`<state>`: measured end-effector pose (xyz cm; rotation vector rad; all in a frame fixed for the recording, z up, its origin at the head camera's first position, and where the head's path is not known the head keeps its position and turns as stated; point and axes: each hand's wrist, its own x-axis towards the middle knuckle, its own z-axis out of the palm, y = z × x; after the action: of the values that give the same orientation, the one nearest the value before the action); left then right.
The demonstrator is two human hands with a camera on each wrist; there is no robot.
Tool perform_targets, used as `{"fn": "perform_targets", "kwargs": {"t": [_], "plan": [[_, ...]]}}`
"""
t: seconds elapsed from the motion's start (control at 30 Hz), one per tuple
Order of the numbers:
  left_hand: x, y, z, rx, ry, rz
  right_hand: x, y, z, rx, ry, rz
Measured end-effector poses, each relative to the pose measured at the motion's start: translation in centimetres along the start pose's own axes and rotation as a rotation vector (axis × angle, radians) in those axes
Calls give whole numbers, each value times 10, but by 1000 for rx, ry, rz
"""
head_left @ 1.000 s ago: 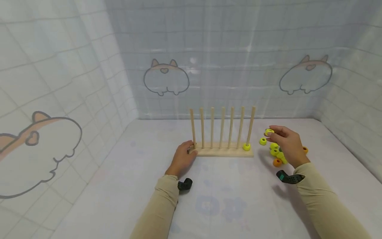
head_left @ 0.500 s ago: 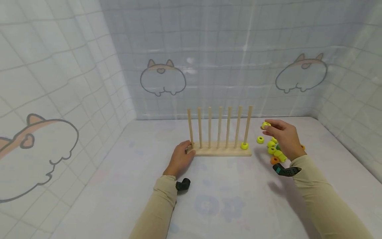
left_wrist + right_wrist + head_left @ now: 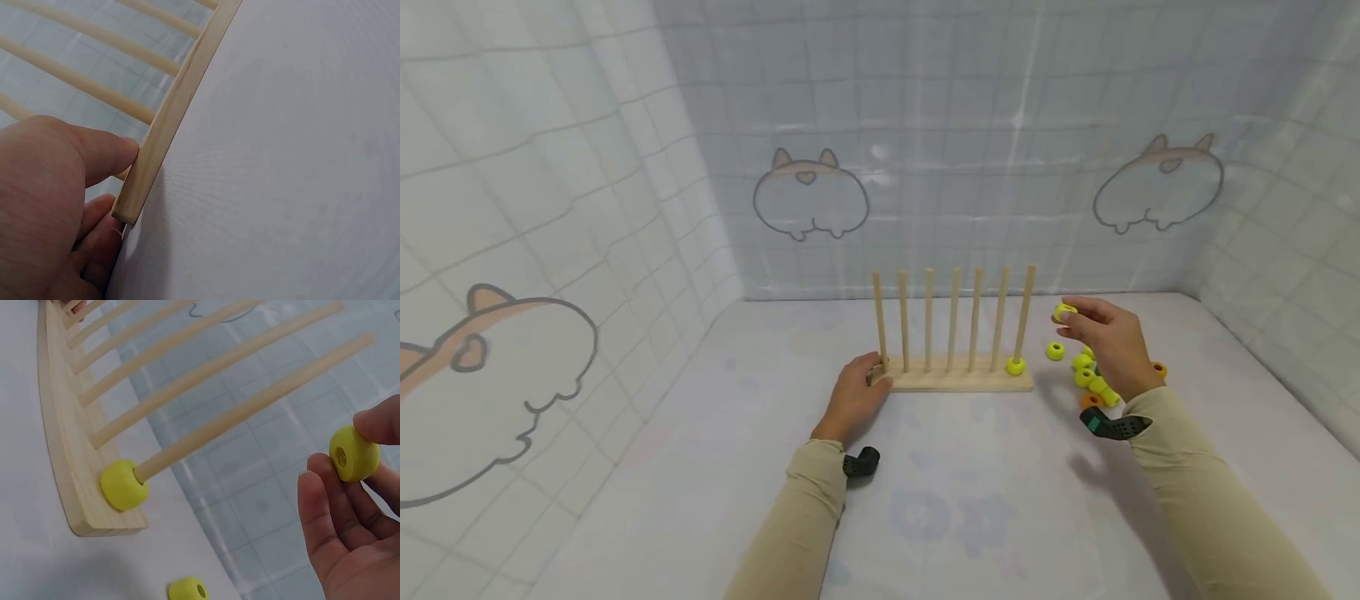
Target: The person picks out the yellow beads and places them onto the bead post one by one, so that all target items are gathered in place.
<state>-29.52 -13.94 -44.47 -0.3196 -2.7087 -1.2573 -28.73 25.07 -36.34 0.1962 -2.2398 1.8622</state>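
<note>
A wooden rack (image 3: 951,383) with a row of upright pegs stands on the table. One yellow bead (image 3: 124,485) sits at the foot of its rightmost peg. My left hand (image 3: 853,398) grips the rack's left end, thumb on the front edge (image 3: 150,159) and fingers behind. My right hand (image 3: 1108,343) pinches another yellow bead (image 3: 354,454) between thumb and fingers, its hole showing. That bead is held in the air, right of the rightmost peg (image 3: 262,403) and apart from it, at about the height of the upper peg.
Beneath the right hand lie several yellow beads (image 3: 1084,377), an orange bead (image 3: 1092,402) and part of a green one. Another orange bead (image 3: 1160,369) shows to the right of the wrist. A single yellow bead (image 3: 1056,351) lies nearer the rack. Tiled-print curtain walls (image 3: 925,167) enclose the table.
My right hand has risen and moved slightly left with the yellow bead, mostly in the first half second. The left hand has stayed on the rack's end. The head view has shifted slightly.
</note>
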Motion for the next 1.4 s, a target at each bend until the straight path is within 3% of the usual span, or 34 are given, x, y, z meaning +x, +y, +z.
{"fn": "perform_targets", "kwargs": {"t": [0.1,0.37,0.83,1.4], "plan": [[1,-1,-1,2,9,4,2,-2,2,37,4,-14],[1,-3,-2,0,10,13,1,-8,7,327,-15,5],[-1,-1,-2,-3,9,34,3,-13,6,377,-24,27],[-1,0,0,3,1,-9,13,-23,3,299,-8,19]]}}
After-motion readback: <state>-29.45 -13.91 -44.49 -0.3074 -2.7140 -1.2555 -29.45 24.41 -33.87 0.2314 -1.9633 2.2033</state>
